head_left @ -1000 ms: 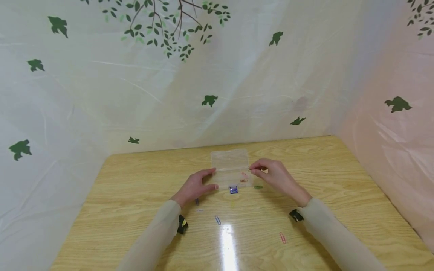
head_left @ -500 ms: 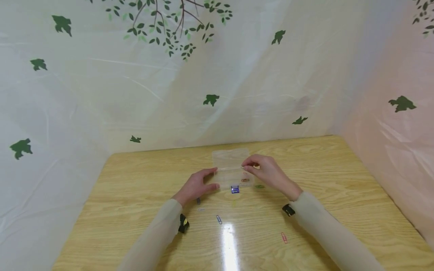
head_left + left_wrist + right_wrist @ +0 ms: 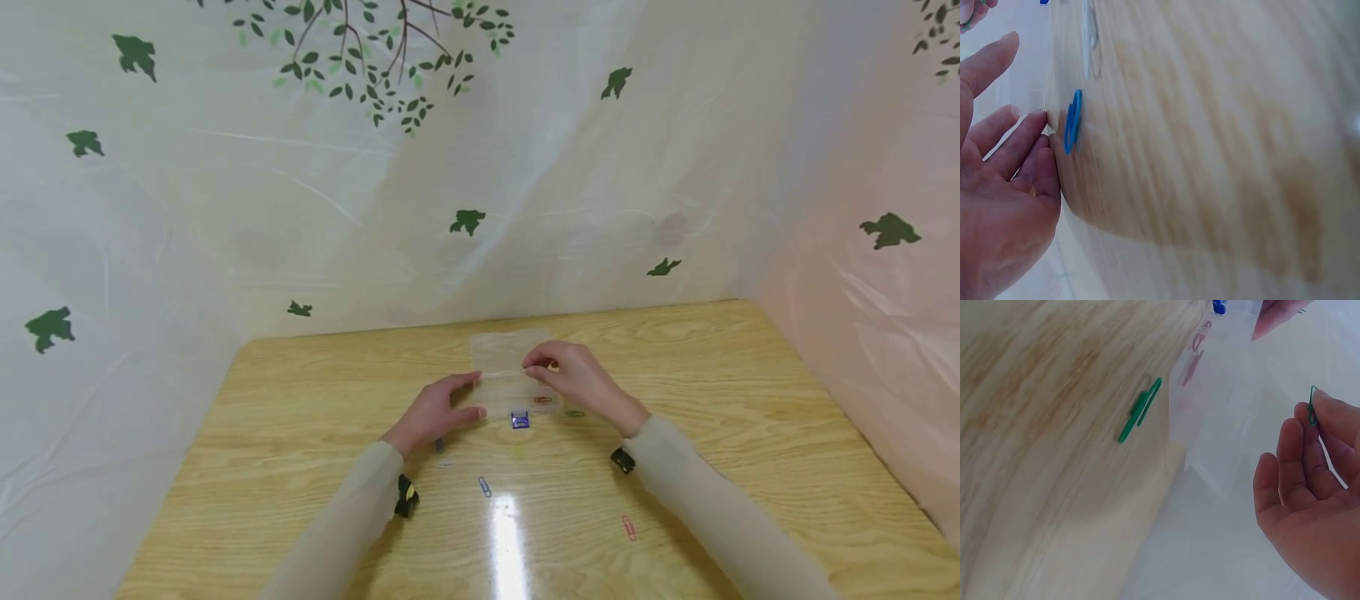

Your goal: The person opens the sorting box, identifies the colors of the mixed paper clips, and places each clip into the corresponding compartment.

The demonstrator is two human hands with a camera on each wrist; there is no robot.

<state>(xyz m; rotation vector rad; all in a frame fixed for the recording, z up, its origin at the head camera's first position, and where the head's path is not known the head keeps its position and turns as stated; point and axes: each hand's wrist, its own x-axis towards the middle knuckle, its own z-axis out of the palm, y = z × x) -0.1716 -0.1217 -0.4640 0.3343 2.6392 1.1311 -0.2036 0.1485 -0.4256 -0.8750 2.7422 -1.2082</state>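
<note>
A clear plastic box (image 3: 498,393) lies on the table with its lid (image 3: 504,353) raised at the back. My left hand (image 3: 435,410) rests along the box's left end, thumb near the front corner and forefinger near the back one, fingers relaxed. Over the box, my right hand (image 3: 576,380) pinches a green paper clip (image 3: 1312,411) between thumb and forefinger. A red paper clip (image 3: 542,400) shows inside the box at the right. A small blue square (image 3: 520,420) sits at the front edge of the box.
Another green paper clip (image 3: 1140,411) lies right of the box. Nearer me are a yellow clip (image 3: 519,451), a blue clip (image 3: 485,487) and a pink clip (image 3: 628,527). Beside my left hand lie a second blue clip (image 3: 1072,122) and a white clip (image 3: 1089,39).
My right hand has moved left from the box's right edge to over its middle, still pinching the clip. My left hand stays at the box's left end.
</note>
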